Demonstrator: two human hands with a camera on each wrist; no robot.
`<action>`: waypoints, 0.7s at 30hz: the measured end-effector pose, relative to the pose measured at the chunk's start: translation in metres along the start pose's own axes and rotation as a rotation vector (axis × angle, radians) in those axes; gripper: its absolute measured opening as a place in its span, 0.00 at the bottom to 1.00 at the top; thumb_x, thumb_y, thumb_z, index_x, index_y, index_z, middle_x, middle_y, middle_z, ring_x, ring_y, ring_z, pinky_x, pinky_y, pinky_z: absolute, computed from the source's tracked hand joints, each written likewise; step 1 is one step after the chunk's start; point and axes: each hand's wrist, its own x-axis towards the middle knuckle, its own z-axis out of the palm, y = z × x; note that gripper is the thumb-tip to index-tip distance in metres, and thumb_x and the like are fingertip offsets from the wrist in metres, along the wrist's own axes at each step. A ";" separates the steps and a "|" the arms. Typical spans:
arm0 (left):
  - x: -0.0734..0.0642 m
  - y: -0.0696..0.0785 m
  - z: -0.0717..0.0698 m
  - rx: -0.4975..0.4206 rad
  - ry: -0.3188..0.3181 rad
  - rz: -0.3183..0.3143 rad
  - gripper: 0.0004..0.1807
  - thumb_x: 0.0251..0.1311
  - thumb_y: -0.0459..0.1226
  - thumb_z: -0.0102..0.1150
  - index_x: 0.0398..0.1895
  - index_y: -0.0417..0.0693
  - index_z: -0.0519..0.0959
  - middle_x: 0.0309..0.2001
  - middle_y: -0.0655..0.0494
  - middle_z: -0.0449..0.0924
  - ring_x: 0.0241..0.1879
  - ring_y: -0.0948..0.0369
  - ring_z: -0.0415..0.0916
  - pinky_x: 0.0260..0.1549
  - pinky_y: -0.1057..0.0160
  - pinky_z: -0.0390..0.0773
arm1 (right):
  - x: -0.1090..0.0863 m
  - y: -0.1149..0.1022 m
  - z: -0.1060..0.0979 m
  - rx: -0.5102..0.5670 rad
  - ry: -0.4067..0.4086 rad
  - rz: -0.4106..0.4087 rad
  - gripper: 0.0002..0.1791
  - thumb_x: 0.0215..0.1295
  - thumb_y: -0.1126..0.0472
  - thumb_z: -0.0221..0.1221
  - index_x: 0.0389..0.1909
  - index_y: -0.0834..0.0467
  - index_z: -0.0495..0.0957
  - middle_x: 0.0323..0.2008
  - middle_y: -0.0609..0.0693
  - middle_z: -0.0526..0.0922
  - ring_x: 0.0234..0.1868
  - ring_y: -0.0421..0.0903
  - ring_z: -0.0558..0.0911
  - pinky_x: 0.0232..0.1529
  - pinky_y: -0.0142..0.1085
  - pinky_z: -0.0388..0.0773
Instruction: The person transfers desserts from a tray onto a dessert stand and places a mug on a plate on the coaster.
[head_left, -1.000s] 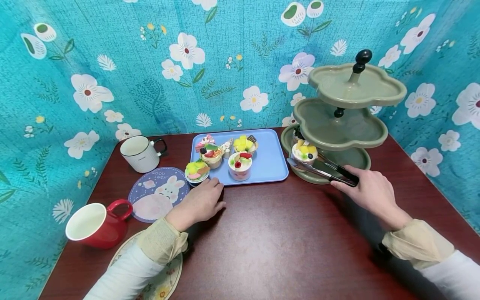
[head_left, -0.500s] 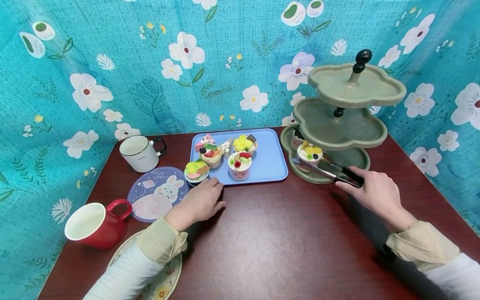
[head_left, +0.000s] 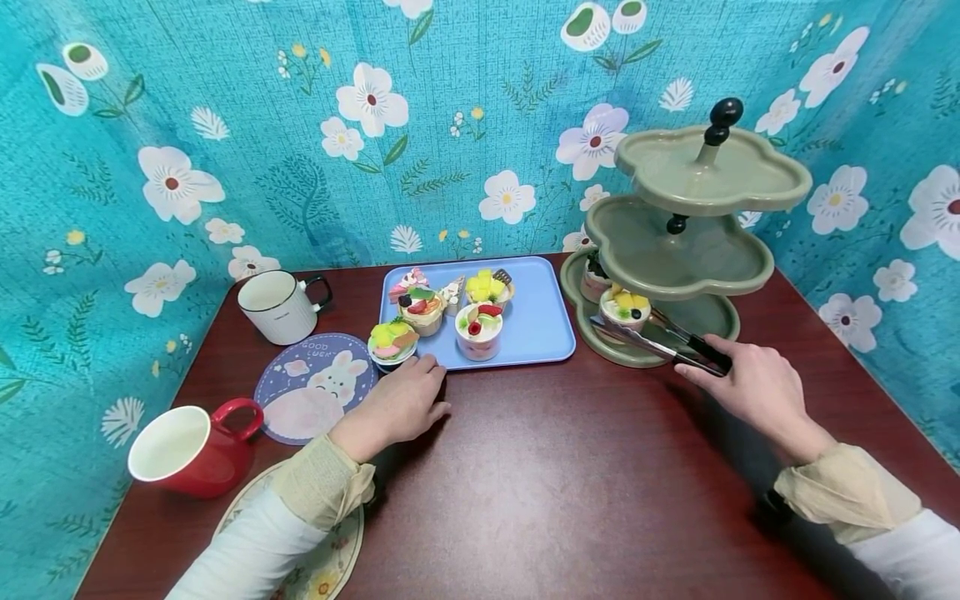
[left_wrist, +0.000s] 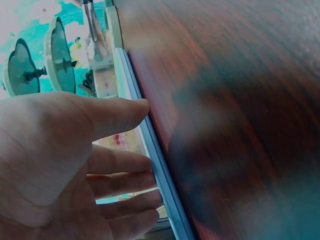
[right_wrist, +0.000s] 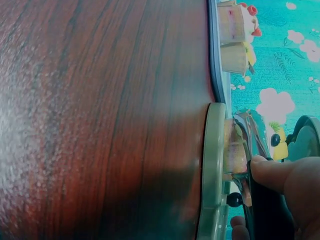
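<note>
My right hand [head_left: 757, 390] grips the black handles of metal tongs [head_left: 639, 339]. Between the tongs' arms is a dessert cup [head_left: 624, 310] topped with yellow fruit and a blueberry. In the right wrist view this cup [right_wrist: 234, 152] sits low over the rim of the bottom tier [right_wrist: 214, 150]. Another dark-topped cup [head_left: 595, 282] stands behind it on that tier, partly hidden by the tier above. My left hand [head_left: 397, 407] lies at the front edge of the blue tray [head_left: 540, 333], fingers loosely bent and touching its rim in the left wrist view, holding nothing.
The green three-tier stand [head_left: 682, 250] overhangs the cup. Several toy desserts, including a strawberry-topped cup [head_left: 479, 333], fill the tray's left half. A white mug [head_left: 277, 310], rabbit mat [head_left: 315, 400], red mug [head_left: 202, 458] and floral plate [head_left: 341, 550] are at left.
My right hand, the tongs and the fruit cup have shifted slightly to the right and nearer, away from the dark-topped cup. My left hand has stayed in place.
</note>
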 end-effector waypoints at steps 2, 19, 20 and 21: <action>0.000 0.000 0.000 0.002 -0.001 0.001 0.27 0.64 0.48 0.62 0.57 0.36 0.76 0.50 0.45 0.77 0.51 0.50 0.75 0.54 0.52 0.78 | 0.000 0.001 0.001 0.004 -0.006 0.006 0.36 0.58 0.38 0.66 0.58 0.60 0.77 0.20 0.53 0.80 0.22 0.48 0.73 0.17 0.36 0.61; 0.001 -0.001 0.001 0.002 -0.015 -0.006 0.27 0.65 0.48 0.61 0.57 0.37 0.76 0.49 0.45 0.77 0.51 0.50 0.75 0.54 0.52 0.78 | 0.005 0.005 0.004 0.011 -0.025 0.027 0.38 0.57 0.36 0.66 0.58 0.61 0.77 0.28 0.62 0.83 0.25 0.51 0.75 0.17 0.38 0.63; 0.001 -0.001 0.001 0.003 -0.014 -0.005 0.27 0.65 0.48 0.62 0.57 0.36 0.76 0.49 0.45 0.77 0.51 0.50 0.75 0.53 0.52 0.78 | 0.005 0.006 0.005 0.013 -0.025 0.028 0.38 0.57 0.37 0.66 0.58 0.61 0.77 0.29 0.62 0.83 0.25 0.51 0.75 0.17 0.37 0.63; 0.001 -0.001 0.001 0.003 -0.015 -0.004 0.27 0.65 0.48 0.62 0.57 0.36 0.76 0.49 0.45 0.77 0.51 0.50 0.75 0.54 0.52 0.78 | 0.005 0.006 0.005 0.014 -0.026 0.028 0.38 0.57 0.37 0.66 0.58 0.62 0.77 0.29 0.62 0.83 0.25 0.51 0.75 0.17 0.37 0.63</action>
